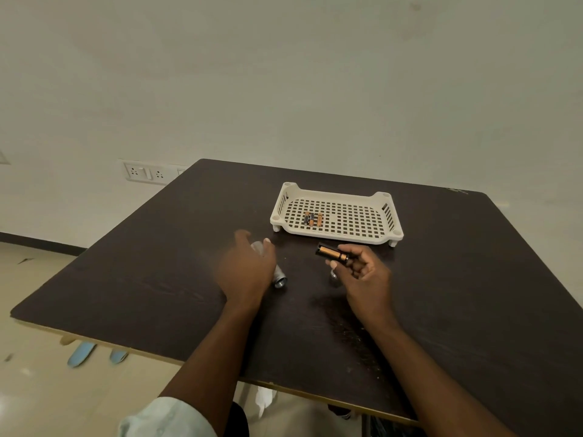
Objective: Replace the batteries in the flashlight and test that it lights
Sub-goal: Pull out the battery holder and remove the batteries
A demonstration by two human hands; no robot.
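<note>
Right hand (362,268): nearest; pinches battery holder (332,253) loaded with copper-and-black cells.
Left hand (249,266): blurred, fingers spread over silver flashlight body (279,279) lying on table (157,279); grip unclear.
Tail cap (333,274): under right hand.
Spare batteries (313,219): in white tray (337,238), beyond both hands.

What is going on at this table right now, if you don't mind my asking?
A person is swapping a flashlight's batteries. The right hand holds the battery holder with batteries in it, while the left hand rests over the opened silver flashlight body on the table. More batteries lie in the white tray beyond. A small cap-like part sits under the right hand.
</note>
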